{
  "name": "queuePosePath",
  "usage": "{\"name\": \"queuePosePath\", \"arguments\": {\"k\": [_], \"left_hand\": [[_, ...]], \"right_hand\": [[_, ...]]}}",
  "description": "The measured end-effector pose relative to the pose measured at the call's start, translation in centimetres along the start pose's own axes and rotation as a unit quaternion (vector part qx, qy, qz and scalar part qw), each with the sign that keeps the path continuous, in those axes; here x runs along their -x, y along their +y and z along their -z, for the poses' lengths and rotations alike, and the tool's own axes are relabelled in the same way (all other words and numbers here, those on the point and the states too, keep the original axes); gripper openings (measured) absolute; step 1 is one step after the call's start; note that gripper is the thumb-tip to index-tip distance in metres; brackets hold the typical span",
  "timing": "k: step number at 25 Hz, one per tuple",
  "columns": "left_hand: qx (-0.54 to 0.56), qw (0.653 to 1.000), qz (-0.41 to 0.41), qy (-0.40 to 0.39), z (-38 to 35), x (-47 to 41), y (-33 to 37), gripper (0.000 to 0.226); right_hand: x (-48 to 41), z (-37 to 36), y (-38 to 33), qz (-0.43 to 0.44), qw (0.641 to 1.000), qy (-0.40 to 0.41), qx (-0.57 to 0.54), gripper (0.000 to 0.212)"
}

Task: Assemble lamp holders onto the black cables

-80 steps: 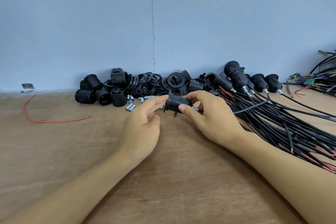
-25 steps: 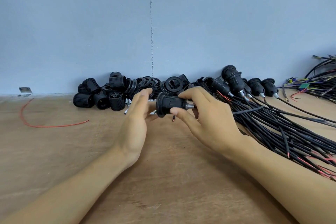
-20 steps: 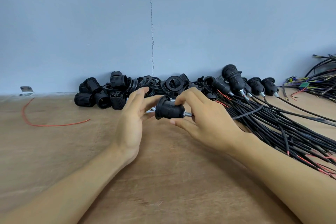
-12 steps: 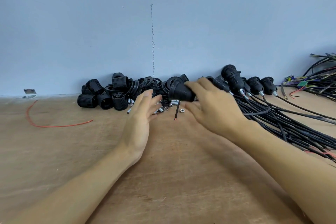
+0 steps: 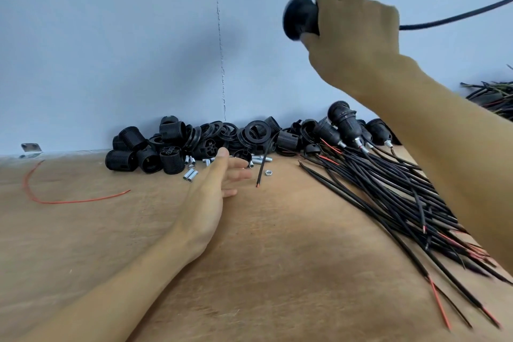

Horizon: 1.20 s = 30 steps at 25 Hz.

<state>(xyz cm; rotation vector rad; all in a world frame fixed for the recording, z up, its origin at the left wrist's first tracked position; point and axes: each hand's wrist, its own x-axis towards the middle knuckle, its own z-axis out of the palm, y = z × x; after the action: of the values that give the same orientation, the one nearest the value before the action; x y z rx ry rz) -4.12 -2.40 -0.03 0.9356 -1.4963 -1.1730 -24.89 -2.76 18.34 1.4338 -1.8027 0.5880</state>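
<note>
My right hand (image 5: 358,33) is raised high against the wall and grips a black lamp holder (image 5: 299,18). Its black cable (image 5: 455,18) trails off to the right edge. My left hand (image 5: 215,191) rests on the wooden table with fingers relaxed, holding nothing, just in front of several small metal tubes (image 5: 191,175). A pile of loose black holder parts and rings (image 5: 194,141) lies along the wall. A fan of black cables with red ends (image 5: 388,197) spreads to the right, with several assembled holders (image 5: 342,122) at its far end.
A loose red wire (image 5: 55,200) curves on the table at left. A metal bracket (image 5: 30,147) sits at the wall on the far left. A single black cable end (image 5: 261,172) and a nut (image 5: 268,173) lie by my left hand. More tangled wires (image 5: 494,94) sit at far right.
My right hand has lifted the holder with its cable up and to the right, away from the table. My left hand let go of it and stayed low by the metal tubes.
</note>
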Motion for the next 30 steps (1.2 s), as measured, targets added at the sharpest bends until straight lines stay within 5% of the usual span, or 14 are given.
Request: {"name": "queuePosePath", "arguments": {"k": [5, 14, 20, 23, 25, 30], "left_hand": [[-0.022, 1.0, 0.002, -0.02, -0.3, 0.2, 0.2, 0.062], [-0.064, 0.996, -0.001, -0.056, -0.2, 0.3, -0.2, 0.065], [-0.103, 0.993, -0.006, -0.065, -0.3, 0.0, -0.6, 0.049], [-0.188, 0.981, -0.029, -0.03, -0.4, 0.0, -1.1, 0.016], [-0.241, 0.969, -0.051, 0.009, -0.4, -0.2, -1.5, 0.029], [-0.349, 0.929, -0.096, 0.079, 0.7, -0.2, -1.4, 0.036]], "right_hand": [[3.9, -7.0, 3.0, -0.127, 0.983, -0.126, -0.036, 0.043], [7.4, -16.5, 6.5, -0.458, 0.859, -0.084, -0.215, 0.054], [8.2, -17.0, 5.7, -0.38, 0.912, -0.041, -0.152, 0.047], [8.3, -15.3, 3.4, -0.269, 0.949, 0.014, -0.164, 0.043], [9.0, -13.9, 0.6, -0.148, 0.969, 0.031, -0.195, 0.043], [11.4, -11.0, -6.4, 0.066, 0.925, -0.07, -0.367, 0.02]]}}
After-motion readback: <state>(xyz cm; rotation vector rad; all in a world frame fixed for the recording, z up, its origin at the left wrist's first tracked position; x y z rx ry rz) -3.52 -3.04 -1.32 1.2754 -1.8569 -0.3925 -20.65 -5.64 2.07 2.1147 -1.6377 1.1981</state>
